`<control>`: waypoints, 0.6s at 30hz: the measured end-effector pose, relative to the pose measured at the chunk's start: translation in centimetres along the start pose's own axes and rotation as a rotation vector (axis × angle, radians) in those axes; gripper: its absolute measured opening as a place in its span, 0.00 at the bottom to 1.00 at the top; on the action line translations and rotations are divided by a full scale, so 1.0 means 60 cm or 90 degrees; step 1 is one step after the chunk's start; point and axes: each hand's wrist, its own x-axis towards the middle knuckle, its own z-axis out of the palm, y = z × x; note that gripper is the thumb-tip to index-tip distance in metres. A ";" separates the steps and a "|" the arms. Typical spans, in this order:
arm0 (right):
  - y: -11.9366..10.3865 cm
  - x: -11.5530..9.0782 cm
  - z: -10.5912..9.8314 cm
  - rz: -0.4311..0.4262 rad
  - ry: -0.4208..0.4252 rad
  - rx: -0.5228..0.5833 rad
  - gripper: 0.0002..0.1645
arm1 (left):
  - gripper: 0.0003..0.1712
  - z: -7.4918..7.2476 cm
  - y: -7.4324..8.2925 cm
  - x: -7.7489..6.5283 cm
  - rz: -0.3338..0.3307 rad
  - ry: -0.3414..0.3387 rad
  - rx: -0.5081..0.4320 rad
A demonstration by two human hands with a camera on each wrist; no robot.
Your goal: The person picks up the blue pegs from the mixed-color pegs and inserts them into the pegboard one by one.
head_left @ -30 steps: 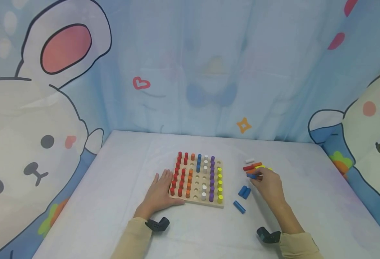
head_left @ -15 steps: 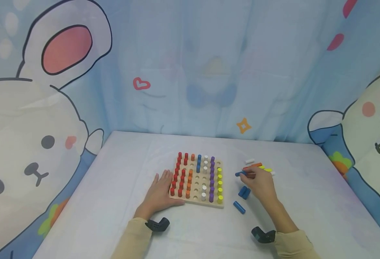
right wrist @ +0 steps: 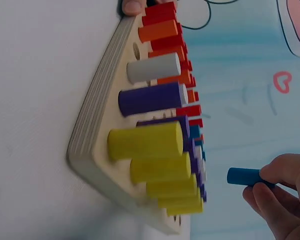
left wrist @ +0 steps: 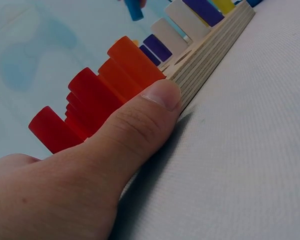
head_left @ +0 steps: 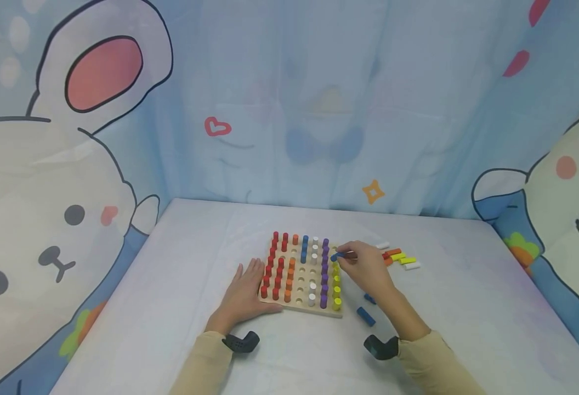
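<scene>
My left hand [head_left: 242,293] lies against the near left corner of the wooden pegboard [head_left: 319,312], fingers straight along its left side. Its thumb [left wrist: 140,117] presses on the front edge in the left wrist view. Between thumb and fingertips my right hand [head_left: 370,269] pinches a blue peg [right wrist: 244,176], held above the board's far right part. Upright pegs stand in columns: red [head_left: 275,293], orange [head_left: 287,296], blue [head_left: 304,257], white [head_left: 311,299], purple [head_left: 323,301] and yellow [head_left: 337,303]. Open holes [head_left: 300,288] show in the blue column.
Loose blue pegs [head_left: 365,316] lie on the white-covered table [head_left: 196,236] right of the board, one partly hidden by the right hand. Farther back right is a group of red, orange, yellow [head_left: 407,260] and white pegs [head_left: 412,266]. A patterned curtain hangs behind.
My right hand has carried the blue peg leftward from beside the loose pegs to above the board's right side. The left hand has stayed at the board's corner.
</scene>
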 end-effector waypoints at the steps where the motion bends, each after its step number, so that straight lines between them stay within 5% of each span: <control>1: -0.005 0.003 0.003 -0.008 -0.005 0.002 0.12 | 0.69 0.001 -0.001 0.000 -0.001 0.000 0.001; 11: -0.044 0.025 0.034 -0.037 -0.082 -0.001 0.12 | 0.70 0.003 -0.005 0.003 -0.001 -0.001 0.014; 18: -0.056 0.035 0.059 -0.060 -0.136 -0.095 0.12 | 0.70 0.003 -0.003 0.004 -0.003 -0.007 0.010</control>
